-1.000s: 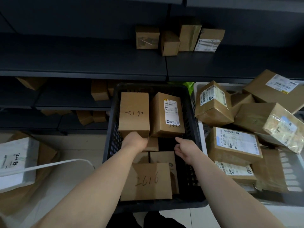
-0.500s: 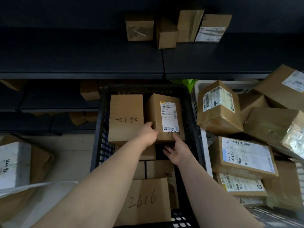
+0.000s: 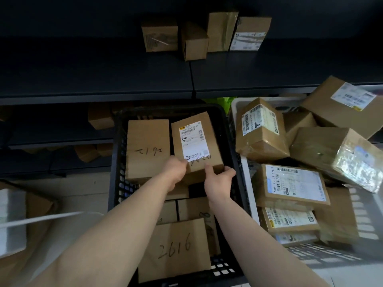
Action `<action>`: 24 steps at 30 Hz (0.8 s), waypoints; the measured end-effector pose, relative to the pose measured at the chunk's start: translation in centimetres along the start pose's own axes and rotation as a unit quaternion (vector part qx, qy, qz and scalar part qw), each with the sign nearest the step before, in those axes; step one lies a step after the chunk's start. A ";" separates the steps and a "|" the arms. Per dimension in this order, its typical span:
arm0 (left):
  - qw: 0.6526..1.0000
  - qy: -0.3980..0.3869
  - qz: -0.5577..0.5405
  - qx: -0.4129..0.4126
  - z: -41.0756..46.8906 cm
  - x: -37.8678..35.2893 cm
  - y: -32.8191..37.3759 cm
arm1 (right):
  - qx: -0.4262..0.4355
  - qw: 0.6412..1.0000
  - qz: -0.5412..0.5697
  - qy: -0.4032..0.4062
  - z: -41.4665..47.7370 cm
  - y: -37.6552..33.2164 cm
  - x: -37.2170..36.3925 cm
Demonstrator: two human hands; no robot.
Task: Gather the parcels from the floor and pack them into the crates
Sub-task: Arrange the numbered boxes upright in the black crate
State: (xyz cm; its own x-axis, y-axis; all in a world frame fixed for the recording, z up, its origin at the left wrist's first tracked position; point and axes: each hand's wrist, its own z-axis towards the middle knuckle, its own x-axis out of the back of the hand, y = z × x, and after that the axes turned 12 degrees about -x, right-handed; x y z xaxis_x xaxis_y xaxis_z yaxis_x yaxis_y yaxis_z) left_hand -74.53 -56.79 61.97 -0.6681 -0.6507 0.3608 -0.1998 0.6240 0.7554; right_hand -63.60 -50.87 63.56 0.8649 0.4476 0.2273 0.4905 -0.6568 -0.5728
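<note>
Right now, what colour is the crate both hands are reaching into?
Black, a perforated plastic crate; seen in the head view.

Matt brown cardboard parcel (image 3: 196, 148) with smooth white paper label; black lattice plastic crate (image 3: 118, 162); glossy tape-wrapped cardboard box (image 3: 339, 158) at three o'clock.

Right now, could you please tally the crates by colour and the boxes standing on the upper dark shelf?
Black crate: 1
White crate: 1
Boxes on the upper shelf: 4, at and
Total: 6
</note>
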 end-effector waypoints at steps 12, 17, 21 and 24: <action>0.996 -0.042 0.074 -0.005 -0.7 -0.5 -1.6 | -0.035 0.990 -0.136 0.010 -0.1 0.7 1.7; 0.993 -0.053 0.105 -0.018 -1.3 -0.1 -1.7 | -0.015 0.987 -0.159 -0.004 -0.6 1.2 2.3; 0.985 -0.071 0.153 -0.024 -1.6 -0.5 -1.9 | -0.013 0.980 -0.197 0.007 -0.7 1.1 2.8; 0.984 -0.076 0.158 -0.024 -1.4 -1.0 -2.1 | 0.001 0.972 -0.234 0.020 -0.6 1.3 2.9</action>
State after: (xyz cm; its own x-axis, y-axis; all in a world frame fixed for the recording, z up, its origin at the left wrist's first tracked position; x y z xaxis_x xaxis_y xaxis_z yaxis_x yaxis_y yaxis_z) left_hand -72.41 -58.08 60.82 -0.7920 -0.3533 0.4979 0.0664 0.7609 0.6455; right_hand -60.38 -50.82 63.92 0.5505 0.6731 0.4939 0.8311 -0.3861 -0.4002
